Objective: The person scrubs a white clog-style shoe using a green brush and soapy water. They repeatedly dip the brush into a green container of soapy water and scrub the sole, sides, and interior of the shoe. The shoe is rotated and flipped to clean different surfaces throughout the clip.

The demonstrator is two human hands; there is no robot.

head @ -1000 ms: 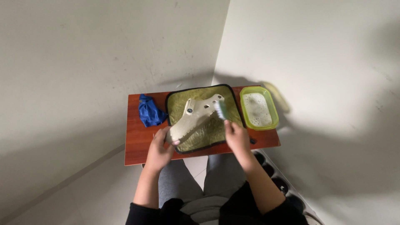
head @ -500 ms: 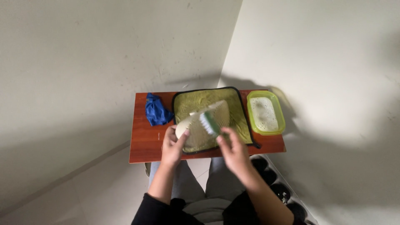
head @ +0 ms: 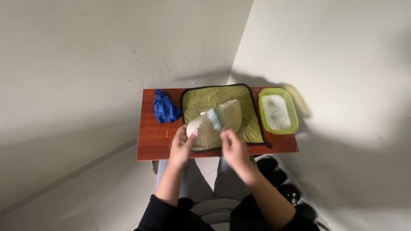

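Observation:
A cream-coloured shoe (head: 214,124) lies sole up on a green mat (head: 246,107) with a black edge. My left hand (head: 183,145) grips the shoe at its near left end. My right hand (head: 231,147) holds a small brush (head: 213,118) with a pale green head, pressed against the ridged sole. Both hands are over the front edge of a small reddish-brown table (head: 154,141).
A crumpled blue cloth (head: 165,108) lies on the table left of the mat. A green tub of foamy water (head: 277,111) stands at the right end. Pale walls meet in a corner behind. Dark shoes (head: 278,175) sit on the floor at the right.
The shoe has been turned from upper side up to sole up. The brush moved from the shoe's far right part down onto the sole.

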